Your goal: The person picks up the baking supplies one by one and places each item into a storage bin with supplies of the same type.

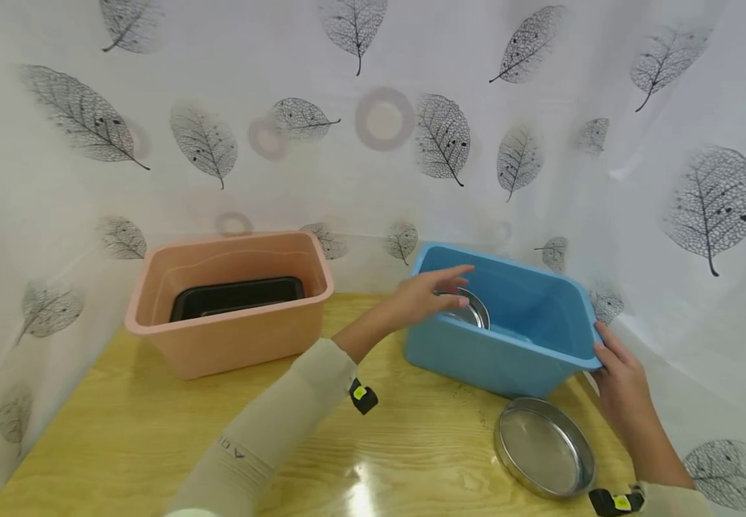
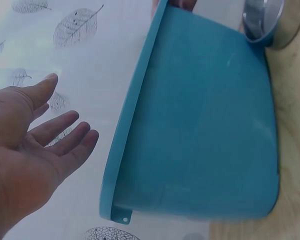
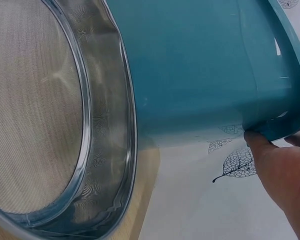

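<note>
A blue plastic tub [image 1: 476, 359] stands on the right side of the table. My right hand [image 1: 625, 380] grips its right front corner, the thumb under the rim in the right wrist view. Over the tub's left end hangs my left hand [image 1: 426, 296], fingers loosely spread and holding nothing; in the left wrist view it is apart from the rim. A round metal dish-like piece [image 1: 476, 310] lies inside the tub at the left, partly hidden by the left hand and front wall. In front of the tub's right end lies a round steel sieve [image 1: 537, 445] with fine mesh.
A salmon-pink tub [image 1: 243, 345] stands on the left of the wooden table [image 1: 411, 438], with a black rectangular tray [image 1: 240, 296] inside. A white curtain [image 1: 250, 72] printed with leaves hangs behind and along both sides.
</note>
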A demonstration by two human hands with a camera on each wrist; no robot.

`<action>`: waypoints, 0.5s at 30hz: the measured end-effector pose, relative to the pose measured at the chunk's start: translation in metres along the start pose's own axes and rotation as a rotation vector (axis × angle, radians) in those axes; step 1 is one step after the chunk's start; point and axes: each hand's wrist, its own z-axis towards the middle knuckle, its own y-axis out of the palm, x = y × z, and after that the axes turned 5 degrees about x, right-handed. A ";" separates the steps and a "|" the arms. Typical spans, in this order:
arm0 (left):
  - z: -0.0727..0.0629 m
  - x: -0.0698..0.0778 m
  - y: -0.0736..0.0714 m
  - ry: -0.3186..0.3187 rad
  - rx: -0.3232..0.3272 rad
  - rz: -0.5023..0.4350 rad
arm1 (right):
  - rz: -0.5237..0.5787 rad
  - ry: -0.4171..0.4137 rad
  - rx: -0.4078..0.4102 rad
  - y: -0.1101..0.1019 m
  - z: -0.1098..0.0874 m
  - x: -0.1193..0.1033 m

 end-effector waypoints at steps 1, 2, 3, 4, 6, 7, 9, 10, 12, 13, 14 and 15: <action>-0.004 0.000 0.002 -0.002 -0.002 -0.014 | -0.003 0.000 0.000 0.000 0.000 0.000; -0.008 0.000 0.005 -0.003 -0.002 -0.026 | -0.006 0.000 -0.001 -0.001 0.000 0.001; -0.011 0.000 0.008 -0.004 0.001 -0.043 | -0.008 -0.002 -0.004 -0.001 0.000 0.001; -0.015 -0.001 0.010 -0.004 0.004 -0.060 | -0.004 -0.002 -0.007 -0.001 -0.001 0.001; -0.022 -0.003 0.016 -0.002 0.018 -0.063 | -0.002 -0.004 -0.016 -0.001 -0.001 0.001; -0.025 -0.004 0.019 0.002 0.024 -0.067 | -0.002 -0.005 -0.021 -0.001 -0.001 0.002; -0.031 -0.007 0.026 0.009 0.034 -0.068 | 0.004 -0.005 -0.023 -0.001 -0.001 0.002; -0.034 -0.008 0.029 0.014 0.036 -0.074 | 0.009 -0.005 -0.025 -0.001 -0.001 0.002; -0.039 -0.013 0.037 0.018 0.042 -0.090 | 0.015 -0.005 -0.027 -0.001 -0.001 0.002; -0.042 -0.016 0.041 0.015 0.044 -0.099 | 0.017 -0.006 -0.028 -0.001 -0.001 0.002; -0.045 -0.018 0.046 0.014 0.045 -0.106 | 0.020 -0.006 -0.027 -0.001 -0.001 0.002; -0.048 -0.022 0.050 0.012 0.046 -0.115 | 0.022 -0.007 -0.030 -0.002 -0.001 0.002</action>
